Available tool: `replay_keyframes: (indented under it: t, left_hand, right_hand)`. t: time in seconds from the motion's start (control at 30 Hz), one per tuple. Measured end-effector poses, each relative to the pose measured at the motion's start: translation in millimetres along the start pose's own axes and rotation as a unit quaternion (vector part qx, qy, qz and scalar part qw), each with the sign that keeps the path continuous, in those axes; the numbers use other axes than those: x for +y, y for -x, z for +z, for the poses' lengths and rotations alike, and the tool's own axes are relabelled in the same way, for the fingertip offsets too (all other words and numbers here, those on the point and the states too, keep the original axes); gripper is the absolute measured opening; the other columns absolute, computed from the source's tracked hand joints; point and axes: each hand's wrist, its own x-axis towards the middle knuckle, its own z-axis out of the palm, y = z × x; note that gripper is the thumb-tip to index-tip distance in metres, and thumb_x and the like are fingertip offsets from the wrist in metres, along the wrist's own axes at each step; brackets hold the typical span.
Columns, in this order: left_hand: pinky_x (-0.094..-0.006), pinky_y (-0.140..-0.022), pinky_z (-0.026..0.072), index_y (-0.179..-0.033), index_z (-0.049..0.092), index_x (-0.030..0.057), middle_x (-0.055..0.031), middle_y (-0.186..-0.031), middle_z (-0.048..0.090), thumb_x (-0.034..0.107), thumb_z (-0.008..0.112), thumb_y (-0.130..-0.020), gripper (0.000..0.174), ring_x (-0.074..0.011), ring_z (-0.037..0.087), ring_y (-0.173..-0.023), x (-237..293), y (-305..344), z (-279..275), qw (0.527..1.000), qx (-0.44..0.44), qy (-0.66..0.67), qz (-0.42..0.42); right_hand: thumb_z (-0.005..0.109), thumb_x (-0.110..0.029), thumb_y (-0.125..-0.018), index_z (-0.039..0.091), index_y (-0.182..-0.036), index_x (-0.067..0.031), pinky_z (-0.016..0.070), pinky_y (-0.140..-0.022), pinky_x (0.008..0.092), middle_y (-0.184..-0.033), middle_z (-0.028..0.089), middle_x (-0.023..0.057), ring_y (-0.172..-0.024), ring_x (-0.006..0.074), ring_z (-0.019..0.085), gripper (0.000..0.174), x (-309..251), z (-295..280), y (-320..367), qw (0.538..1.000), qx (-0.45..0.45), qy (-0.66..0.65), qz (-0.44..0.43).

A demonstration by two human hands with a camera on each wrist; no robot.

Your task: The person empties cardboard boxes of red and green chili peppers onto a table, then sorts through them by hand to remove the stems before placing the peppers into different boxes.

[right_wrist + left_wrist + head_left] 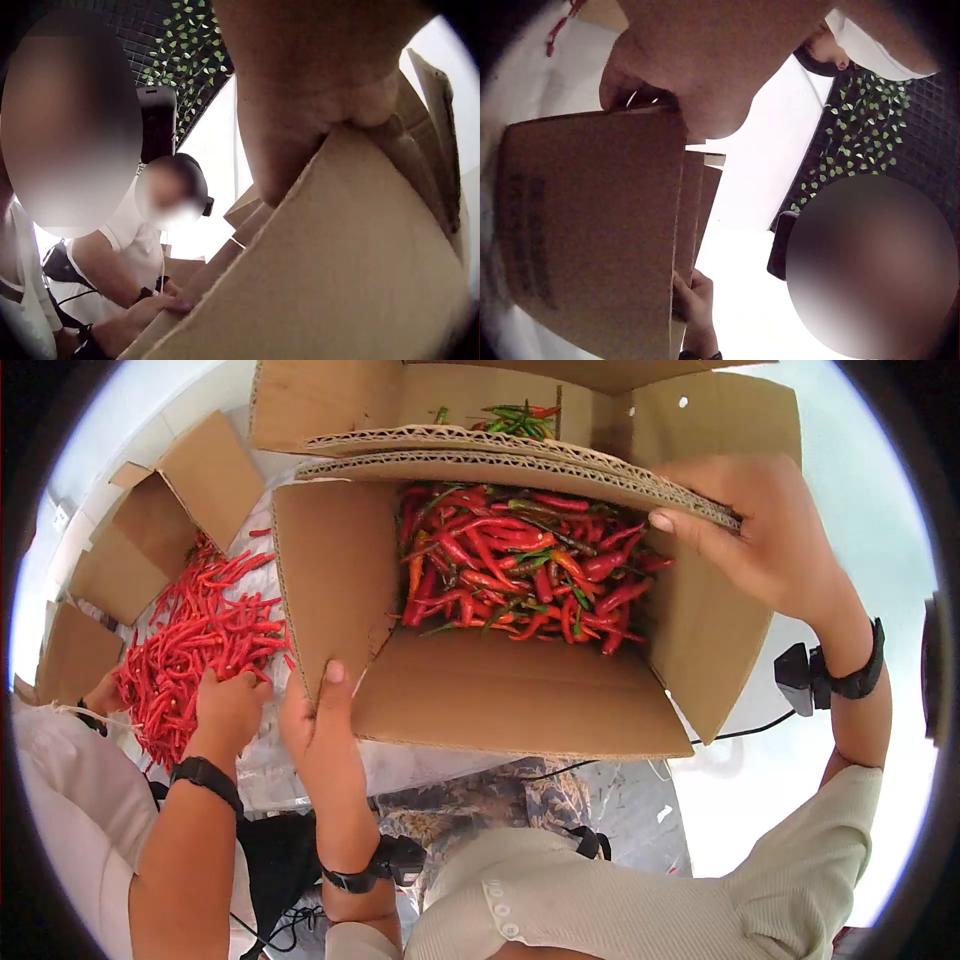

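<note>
An open cardboard box [520,695] holds many red chili peppers [510,550], with some green and dark ones among them. My left hand [325,725] grips the box's left flap near its lower corner, thumb on the inner face. Up at the far right corner, my right hand [775,535] pinches the edges of the cardboard, its thumb on the near side. In the left wrist view the outer side of the box [592,217] fills much of the frame. The right wrist view shows a cardboard flap [322,262] under my right wrist.
Behind stands a second box [590,420] with green and red chilies [520,422]. To the left, another person's hand [230,710] is at a big pile of red chilies [190,670]. An open box [150,530] lies beyond that pile. A black cable [755,730] runs at right.
</note>
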Motion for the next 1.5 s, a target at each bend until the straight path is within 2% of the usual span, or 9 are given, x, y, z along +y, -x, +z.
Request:
replay_keyframes:
  t: [0.2,0.7,0.9,1.03,1.13,1.23,1.33,1.43,1.5]
  left_hand:
    - [-0.0271,-0.092,0.0376,-0.112,0.056,-0.0051,-0.0087,-0.109,0.059,0.016,0.058,-0.086,0.033,-0.0139,0.053,-0.102,-18,6,-6,0.990,0.084,0.079,-0.083]
    - [-0.0353,-0.094,0.0387,-0.118,0.053,-0.0008,-0.0094,-0.114,0.057,0.018,0.062,-0.083,0.040,-0.0200,0.053,-0.107,-25,4,-8,0.987,0.073,0.126,-0.065]
    - [-0.0400,-0.094,0.0407,-0.125,0.045,-0.0034,-0.0152,-0.123,0.053,0.028,0.049,-0.090,0.047,-0.0273,0.052,-0.112,-24,7,-2,0.981,0.048,0.159,-0.103]
    - [-0.0457,-0.093,0.0452,-0.127,0.045,0.0023,-0.0126,-0.125,0.052,0.036,0.051,-0.092,0.049,-0.0275,0.054,-0.112,-18,30,-3,0.864,-0.109,0.403,-0.283]
    - [-0.0490,-0.092,0.0475,-0.124,0.048,0.0053,-0.0117,-0.121,0.055,0.032,0.050,-0.093,0.040,-0.0268,0.055,-0.112,-8,39,22,0.760,-0.238,0.467,-0.385]
    - [-0.0469,-0.093,0.0473,-0.120,0.050,0.0042,-0.0109,-0.117,0.057,0.020,0.055,-0.091,0.034,-0.0258,0.055,-0.111,7,32,43,0.832,-0.271,0.323,-0.361]
    - [-0.0452,-0.095,0.0458,-0.117,0.052,0.0022,-0.0101,-0.114,0.059,0.009,0.056,-0.087,0.031,-0.0251,0.055,-0.110,8,27,35,0.808,-0.288,0.344,-0.382]
    - [-0.0451,-0.090,0.0501,-0.116,0.051,-0.0003,-0.0134,-0.113,0.059,0.006,0.054,-0.084,0.032,-0.0275,0.060,-0.104,9,23,28,0.812,-0.247,0.349,-0.398]
    - [-0.0449,-0.089,0.0504,-0.115,0.051,0.0001,-0.0130,-0.112,0.059,0.005,0.054,-0.083,0.032,-0.0269,0.059,-0.105,27,21,25,0.815,-0.233,0.343,-0.406]
  right_hand:
    - [0.068,-0.018,-0.079,0.065,-0.096,0.0024,0.0473,-0.064,0.0328,-0.082,0.064,0.0181,-0.070,0.0329,0.061,0.027,3,7,-2,0.998,0.045,0.006,-0.036]
    - [0.065,-0.017,-0.079,0.065,-0.097,0.0002,0.0479,-0.066,0.0358,-0.083,0.064,0.0179,-0.075,0.0352,0.061,0.025,-8,5,-5,1.000,0.013,-0.013,-0.025]
    - [0.066,-0.020,-0.079,0.065,-0.098,-0.0017,0.0474,-0.069,0.0383,-0.088,0.066,0.0162,-0.078,0.0337,0.061,0.026,2,8,-1,0.996,0.036,0.048,-0.061]
    - [0.066,-0.022,-0.079,0.065,-0.099,-0.0044,0.0466,-0.066,0.0388,-0.084,0.066,0.0142,-0.075,0.0322,0.061,0.026,-4,11,5,0.990,0.054,0.112,-0.069]
    - [0.064,-0.025,-0.078,0.065,-0.093,-0.0069,0.0468,-0.065,0.0444,-0.077,0.063,0.0144,-0.073,0.0347,0.059,0.024,-12,8,3,0.997,0.017,0.060,-0.035]
    - [0.064,-0.025,-0.077,0.065,-0.093,-0.0050,0.0468,-0.064,0.0449,-0.073,0.062,0.0151,-0.072,0.0353,0.059,0.025,-11,0,-6,0.999,-0.020,0.033,-0.022]
    - [0.063,-0.030,-0.080,0.065,-0.098,-0.0027,0.0483,-0.065,0.0418,-0.076,0.063,0.0180,-0.073,0.0345,0.061,0.032,0,-7,-18,0.998,-0.056,-0.013,-0.030]
    - [0.049,-0.046,-0.091,0.064,-0.107,-0.0020,0.0488,-0.072,0.0399,-0.094,0.065,0.0187,-0.090,0.0287,0.063,0.049,20,-11,-21,0.978,-0.093,-0.186,-0.023]
    - [0.036,-0.058,-0.091,0.060,-0.115,-0.0014,0.0469,-0.081,0.0390,-0.109,0.062,0.0178,-0.104,0.0265,0.058,0.066,33,-8,-24,0.942,-0.145,-0.300,0.050]
